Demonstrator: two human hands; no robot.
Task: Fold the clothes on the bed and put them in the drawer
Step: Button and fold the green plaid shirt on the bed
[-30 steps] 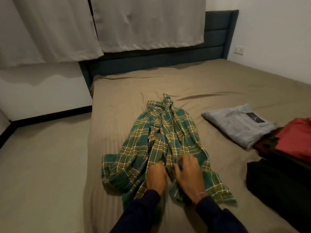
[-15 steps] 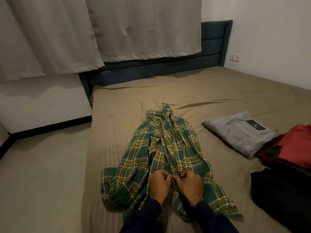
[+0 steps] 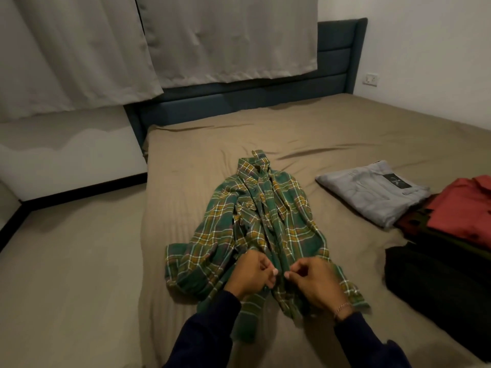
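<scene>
- a second ago both hands lie flat-ish on the lower part of the crumpled green-and-yellow plaid flannel shirt (image 3: 261, 229); now the fingers are curled in and the two hands sit a little apart at the shirt's front opening near the hem
- left hand (image 3: 251, 274) grip: thumb and fingers pinching a fold of the plaid cloth. right hand (image 3: 313, 281) grip: fingertips pinched together on the opposite edge
- my read: they've gone from smoothing to working the front placket, maybe buttoning or lining up the edges, so the actual folding isn't started yet
- the shirt lies on the tan bed sheet (image 3: 332, 134), near the left edge of the bed, bunched narrow
- its long axis runs straight away from the person: collar points at the dark blue headboard (image 3: 337, 65), hem toward the person, one sleeve flopped out left
- the folded grey garment (image 3: 372, 192) and the red and dark stack (image 3: 462, 213) sit to the right, well apart from the shirt; no drawer in view
</scene>
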